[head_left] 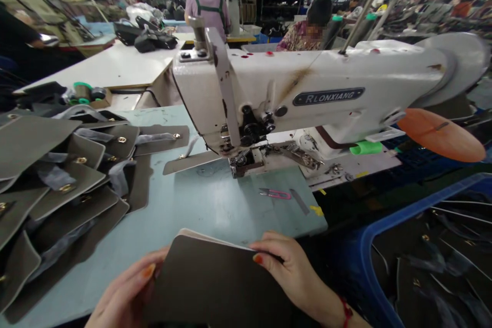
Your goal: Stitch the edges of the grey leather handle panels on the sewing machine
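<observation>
A dark brown leather-like panel (pixel 215 277) with a pale edge is held up close to me, over the front of the light blue table (pixel 184 210). Its left edge is gripped by my left hand (pixel 128 287), thumb on the near face, the other fingers mostly hidden behind. At the upper right edge my right hand (pixel 286 266) pinches the panel between thumb and fingers. Beyond it stands a white sewing machine (pixel 261 87), its needle area (pixel 238 161) above the table. A strip-shaped brown piece (pixel 188 163) lies left of the needle area.
Brown panels with gold clasps and clear wrapping (pixel 73 174) pile up at left. Pink thread snips (pixel 274 193) and a small grey strip (pixel 300 201) lie right of centre. A blue crate (pixel 365 246) holding similar pieces stands at right. Other people (pixel 207 5) are farther back.
</observation>
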Motion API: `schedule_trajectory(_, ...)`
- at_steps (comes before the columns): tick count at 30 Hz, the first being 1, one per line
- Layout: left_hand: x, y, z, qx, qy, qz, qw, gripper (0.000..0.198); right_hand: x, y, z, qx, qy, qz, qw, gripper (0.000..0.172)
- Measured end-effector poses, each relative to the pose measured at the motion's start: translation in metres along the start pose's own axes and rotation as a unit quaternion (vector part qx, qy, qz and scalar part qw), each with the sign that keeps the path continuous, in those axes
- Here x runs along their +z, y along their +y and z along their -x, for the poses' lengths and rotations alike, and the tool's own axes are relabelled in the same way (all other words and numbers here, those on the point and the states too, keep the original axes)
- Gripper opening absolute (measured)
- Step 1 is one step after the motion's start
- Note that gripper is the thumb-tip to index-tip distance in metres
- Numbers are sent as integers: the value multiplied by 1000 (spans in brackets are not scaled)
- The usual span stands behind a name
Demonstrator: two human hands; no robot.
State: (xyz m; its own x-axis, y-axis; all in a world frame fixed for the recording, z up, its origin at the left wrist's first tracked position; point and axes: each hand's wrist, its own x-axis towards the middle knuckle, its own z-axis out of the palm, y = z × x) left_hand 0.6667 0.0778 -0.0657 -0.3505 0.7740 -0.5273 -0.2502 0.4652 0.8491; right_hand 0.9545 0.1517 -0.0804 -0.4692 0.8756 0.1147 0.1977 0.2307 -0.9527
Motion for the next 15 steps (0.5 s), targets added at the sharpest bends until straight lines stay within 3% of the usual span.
schedule_trajectory(10,10,-12,1,130,42,-107,985,27,-13,10,1,0,-60,-86,994,21)
schedule_trajectory(15,34,-9,26,239,126,-124,955,14,-7,7,0,-30,-38,-66,997,18)
